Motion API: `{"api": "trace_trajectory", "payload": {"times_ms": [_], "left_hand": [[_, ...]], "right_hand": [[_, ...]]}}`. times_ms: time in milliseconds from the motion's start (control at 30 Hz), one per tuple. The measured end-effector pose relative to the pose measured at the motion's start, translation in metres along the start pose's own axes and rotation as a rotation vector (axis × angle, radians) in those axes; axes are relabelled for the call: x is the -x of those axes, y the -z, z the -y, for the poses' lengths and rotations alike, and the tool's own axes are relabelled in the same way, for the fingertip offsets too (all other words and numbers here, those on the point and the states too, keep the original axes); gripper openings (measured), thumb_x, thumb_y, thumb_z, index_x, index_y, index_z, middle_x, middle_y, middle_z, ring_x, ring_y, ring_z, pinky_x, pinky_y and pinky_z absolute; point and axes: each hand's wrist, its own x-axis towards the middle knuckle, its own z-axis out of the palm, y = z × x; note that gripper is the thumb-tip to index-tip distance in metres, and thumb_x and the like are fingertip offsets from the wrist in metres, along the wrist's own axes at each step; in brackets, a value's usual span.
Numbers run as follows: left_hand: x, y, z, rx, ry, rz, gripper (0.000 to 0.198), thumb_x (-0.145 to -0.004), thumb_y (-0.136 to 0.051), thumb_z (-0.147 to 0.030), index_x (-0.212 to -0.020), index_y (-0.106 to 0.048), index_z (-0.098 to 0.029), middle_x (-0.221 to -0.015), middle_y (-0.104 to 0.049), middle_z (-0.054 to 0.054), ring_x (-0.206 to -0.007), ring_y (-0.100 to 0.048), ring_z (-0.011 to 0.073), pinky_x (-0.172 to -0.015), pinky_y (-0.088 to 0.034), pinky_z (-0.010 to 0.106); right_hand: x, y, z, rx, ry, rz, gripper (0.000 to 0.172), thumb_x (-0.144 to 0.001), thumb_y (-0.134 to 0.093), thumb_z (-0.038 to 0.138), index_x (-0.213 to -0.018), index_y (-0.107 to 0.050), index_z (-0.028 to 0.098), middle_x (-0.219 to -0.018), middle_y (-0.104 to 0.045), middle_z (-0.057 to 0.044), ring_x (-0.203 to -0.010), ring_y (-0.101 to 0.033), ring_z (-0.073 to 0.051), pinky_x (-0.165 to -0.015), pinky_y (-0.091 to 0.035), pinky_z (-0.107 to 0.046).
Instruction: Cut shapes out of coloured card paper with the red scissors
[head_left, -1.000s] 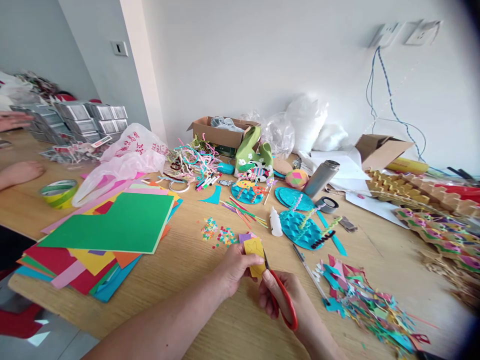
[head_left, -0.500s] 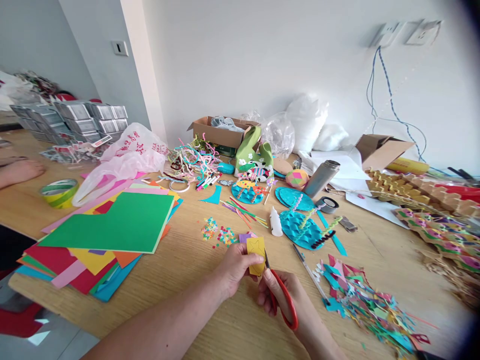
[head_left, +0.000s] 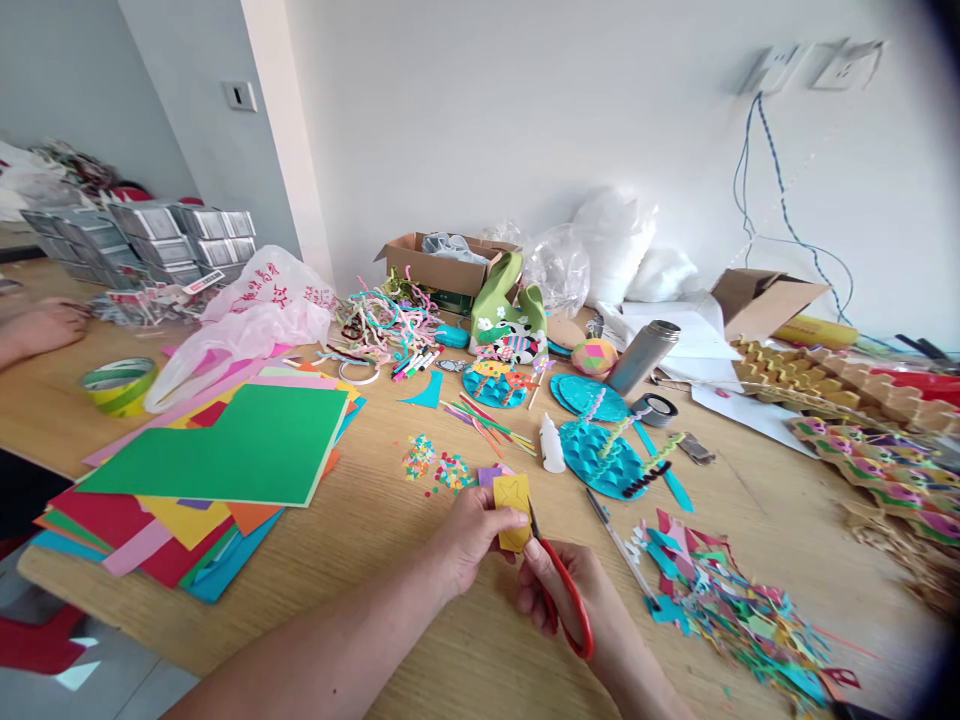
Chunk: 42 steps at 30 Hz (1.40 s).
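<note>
My left hand [head_left: 472, 530] pinches a small yellow paper [head_left: 510, 492] with a shape drawn on it in dark lines, thumb across its front. My right hand [head_left: 559, 585] is closed round the red handles of the scissors [head_left: 581, 625], and their dark blades meet the paper's right edge. Just behind the yellow paper lies a purple scrap [head_left: 490, 476]. Farther back are a white glue bottle [head_left: 552, 445] and a round blue piece [head_left: 600, 455] with fuzzy stems. A pen [head_left: 622, 548] rests to the right of my hands.
Coloured paper sheets [head_left: 225, 450] are stacked at left, beside green-yellow tape [head_left: 120, 387]. Paper scraps [head_left: 742, 610] cover the right front. A metal flask [head_left: 643, 358], a cardboard box [head_left: 442, 268] and egg trays [head_left: 877, 470] stand behind. Another person's hand [head_left: 52, 325] rests at far left.
The other person's hand at far left has shifted slightly up. My two hands, the yellow paper and the scissors have hardly moved.
</note>
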Motion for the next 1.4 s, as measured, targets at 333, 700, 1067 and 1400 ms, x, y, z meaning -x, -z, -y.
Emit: {"api": "trace_trajectory", "payload": {"times_ms": [333, 700, 1067, 1400], "left_hand": [[0.0, 0.0, 0.0, 0.019, -0.021, -0.015, 0.017, -0.062, -0.065, -0.023, -0.073, -0.058, -0.013, -0.062, -0.056, 0.0, -0.053, -0.048, 0.0085, -0.05, -0.035, 0.022], [-0.001, 0.0, 0.001, 0.011, -0.016, -0.009, 0.017, -0.062, -0.064, -0.023, -0.072, -0.058, -0.012, -0.062, -0.054, 0.0, -0.053, -0.047, 0.0086, -0.05, -0.033, 0.022], [0.0, 0.0, 0.0, 0.006, -0.013, -0.013, 0.017, -0.061, -0.064, -0.023, -0.073, -0.06, -0.012, -0.063, -0.056, 0.001, -0.054, -0.048, 0.0091, -0.051, -0.033, 0.022], [0.003, -0.002, -0.005, 0.0, 0.007, -0.031, 0.015, -0.06, -0.063, -0.024, -0.067, -0.057, -0.012, -0.06, -0.055, 0.001, -0.051, -0.046, 0.0086, -0.047, -0.033, 0.022]], "right_hand": [[-0.001, 0.001, -0.003, -0.013, 0.01, 0.013, 0.056, -0.073, -0.051, 0.07, -0.061, -0.051, 0.015, -0.048, -0.058, -0.001, -0.035, -0.047, -0.007, -0.034, -0.033, -0.018], [0.001, -0.002, 0.003, -0.008, 0.007, -0.008, 0.059, -0.071, -0.05, 0.074, -0.063, -0.052, 0.015, -0.049, -0.058, -0.002, -0.036, -0.047, -0.008, -0.036, -0.034, -0.019], [0.0, -0.001, 0.0, -0.009, 0.0, -0.004, 0.059, -0.069, -0.051, 0.074, -0.061, -0.051, 0.015, -0.048, -0.058, -0.002, -0.036, -0.048, -0.009, -0.035, -0.033, -0.019], [-0.001, 0.0, -0.002, -0.023, 0.012, 0.006, 0.056, -0.074, -0.051, 0.069, -0.063, -0.052, 0.014, -0.048, -0.057, -0.001, -0.035, -0.047, -0.007, -0.034, -0.033, -0.017]]}}
